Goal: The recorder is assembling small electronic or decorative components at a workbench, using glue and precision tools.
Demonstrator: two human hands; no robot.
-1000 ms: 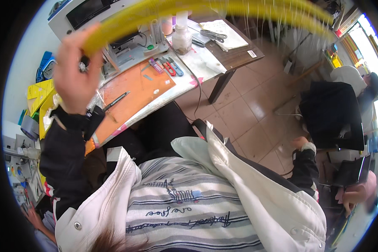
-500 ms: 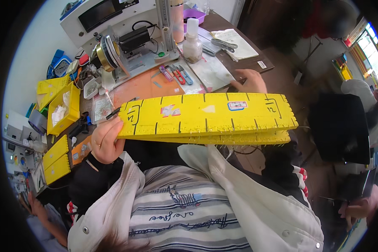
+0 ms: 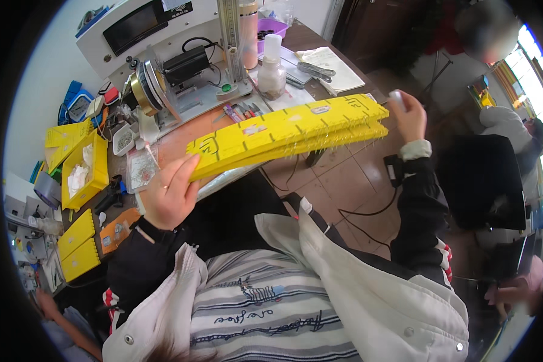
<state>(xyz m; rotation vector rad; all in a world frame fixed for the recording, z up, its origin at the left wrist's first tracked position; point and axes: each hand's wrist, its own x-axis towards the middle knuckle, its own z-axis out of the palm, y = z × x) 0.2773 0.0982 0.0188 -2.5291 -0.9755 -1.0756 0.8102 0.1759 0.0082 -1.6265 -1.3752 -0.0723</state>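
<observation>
My left hand (image 3: 172, 196) grips the left end of a long yellow notched board (image 3: 271, 131) and holds it up over the bench's front edge. Black lines and small stickers mark its top face. A second yellow layer shows beneath, and fine thread-like strands stick out along the near edge. The board slants, its right end farther from me. Just beyond that right end is my right hand (image 3: 409, 117), its thumb and fingers bent together around something pale at the tips that I cannot make out. Whether these fingers touch the board is unclear.
A bench machine with a round metal wheel (image 3: 143, 87) stands behind the board. Beside it are a clear bottle (image 3: 272, 72), a purple basket (image 3: 274, 29) and grey pliers (image 3: 315, 71). Left lie a yellow bin (image 3: 72, 196) and more yellow boards (image 3: 78, 244). A black cable (image 3: 368, 212) hangs low right.
The board has swung from nearly level to slanted, its right end moving away and left. My right hand has come out from behind it to the right. My left hand keeps its grip.
</observation>
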